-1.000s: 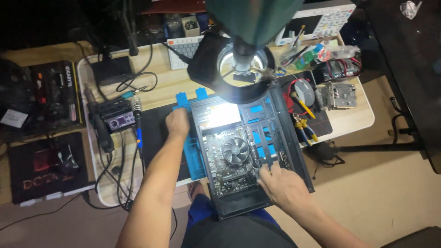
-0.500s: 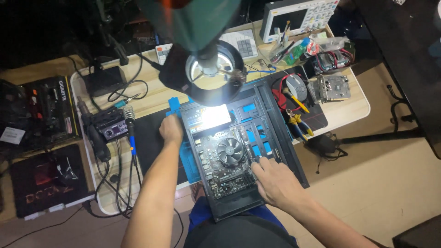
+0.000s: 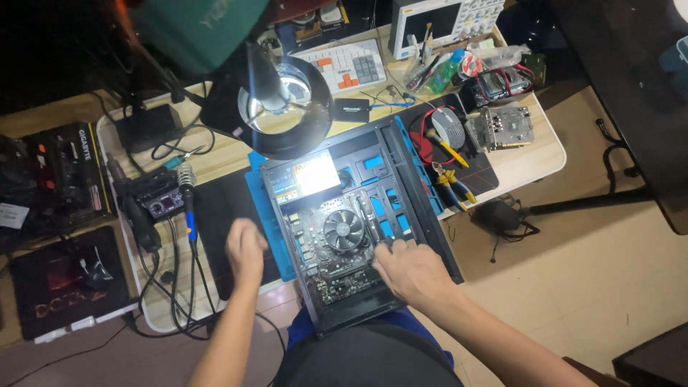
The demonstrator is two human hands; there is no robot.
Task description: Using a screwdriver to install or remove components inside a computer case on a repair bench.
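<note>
An open black computer case (image 3: 427, 215) lies flat on a blue mat, partly over my lap. Inside it sits a motherboard (image 3: 312, 240) with a round cooler fan (image 3: 343, 229). My right hand (image 3: 408, 271) rests palm down on the board's right side, fingers curled near the fan. My left hand (image 3: 246, 248) hovers blurred just left of the case, above the black mat, fingers loosely bent and holding nothing I can see. A round magnifier lamp (image 3: 276, 107) hangs over the case's far end and lights it.
A soldering station (image 3: 159, 201) with cables sits left of the mat. Boxes (image 3: 61, 172) lie on the far left. Pliers (image 3: 450, 179), a mouse (image 3: 450, 127), a circuit part (image 3: 505, 127), a keyboard (image 3: 344, 66) and an oscilloscope (image 3: 444, 18) crowd the table's far right.
My left hand left the case's far left corner and moved toward me, now off the case. My right hand stayed on the board. The view shifted, so the lamp appears farther left.
</note>
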